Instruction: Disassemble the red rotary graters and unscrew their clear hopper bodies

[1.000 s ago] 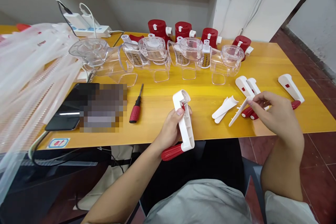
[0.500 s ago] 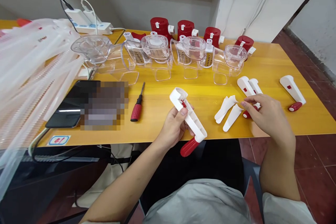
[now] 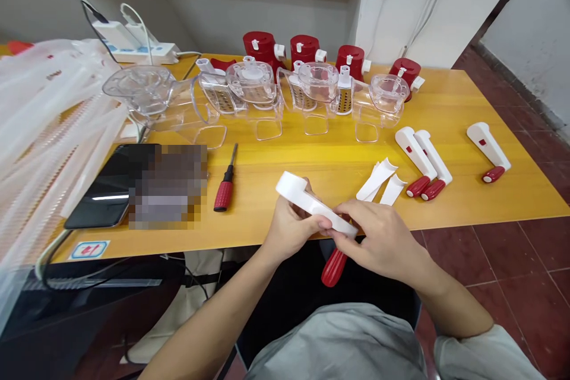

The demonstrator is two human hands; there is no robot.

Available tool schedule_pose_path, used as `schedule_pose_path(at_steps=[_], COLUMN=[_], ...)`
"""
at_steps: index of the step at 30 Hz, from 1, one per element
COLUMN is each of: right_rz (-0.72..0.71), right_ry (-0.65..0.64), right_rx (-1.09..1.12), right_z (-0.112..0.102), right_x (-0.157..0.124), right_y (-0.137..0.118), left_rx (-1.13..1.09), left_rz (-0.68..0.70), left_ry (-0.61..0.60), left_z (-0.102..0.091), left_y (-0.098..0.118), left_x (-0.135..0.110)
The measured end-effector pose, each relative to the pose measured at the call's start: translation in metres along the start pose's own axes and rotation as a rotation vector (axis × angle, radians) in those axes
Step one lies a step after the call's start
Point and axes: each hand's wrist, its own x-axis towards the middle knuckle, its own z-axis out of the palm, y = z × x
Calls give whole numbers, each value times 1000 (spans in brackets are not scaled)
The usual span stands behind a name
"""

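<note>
From my end, I see the left hand (image 3: pixel 291 231) closed around a white crank handle (image 3: pixel 314 204), thumb on its side, while the right hand (image 3: pixel 385 240) pinches the handle's lower end near its red knob (image 3: pixel 333 268), fingers and thumb nearly together. The handle is at the table's front edge, its knob hanging over the lap. Across the back of the table (image 3: pixel 285 157) I count four clear housings (image 3: pixel 378 108) with open-looking round mouths. Perforated drums (image 3: pixel 344 101) show through or beside their walls; I cannot tell whether any sits inside. Red bases (image 3: pixel 351 59) stand behind them. At far left, a translucent bag (image 3: pixel 53 89) has a ridged pattern showing through; its contents I cannot make out. White strips (image 3: pixel 378 178) lie near the right hand, beside two similar handles (image 3: pixel 414 151).
</note>
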Motion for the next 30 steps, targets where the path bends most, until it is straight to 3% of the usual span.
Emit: schedule_pose_path(at_steps=[2,5,11,14,17,20,25,30], right_rz=[14,83,462,580,671,772,908,949], right_ry=[-15,6,384,428,330,199,108,86], right_rx=[-1,-11,-318,-413,-411,-383,-375,-351], right_z=[-7,-39,-135,-162,-168,-164,-157,-150], right_x=[0,-5,-45,-66,-77,-75,-65,-56], right_y=[4,19,90,131,160,173,171,164], left_rx=[-25,-91,-29,5,23,23,10,5], left_rz=[4,-1,-38,-51,-66,-70,-57,-52], left_ry=[-51,-185,-217,-217,-210,-210,-225,-234], left_z=[2,4,6,8,9,9,8,9], left_y=[0,0,6,9,11,11,11,11], left_x=[-1,-4,-6,-7,-7,-7,-7,-7])
